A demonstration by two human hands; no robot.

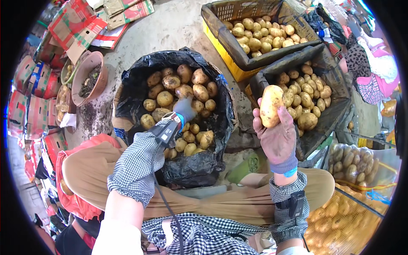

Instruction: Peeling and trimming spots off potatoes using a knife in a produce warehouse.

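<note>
My right hand (276,137), in a soiled knit glove with the palm up, holds a large pale potato (271,106) upright between thumb and fingers. My left hand (185,109), in a grey glove, reaches down among the brown potatoes (171,82) in a box lined with black plastic (191,167). Its fingertips are hidden, so I cannot tell whether it grips one. Smaller potatoes (188,137) lie in the near part of that box. To the right of it, close behind my right hand, stands a dark-lined crate (331,127) of potatoes.
A yellow crate (220,52) of potatoes stands at the back. A pink basin (99,83) with soil is at the left, near cardboard boxes (41,116). Bagged potatoes (352,164) and a mesh sack (334,220) lie at the right. Another person (371,63) is at the upper right.
</note>
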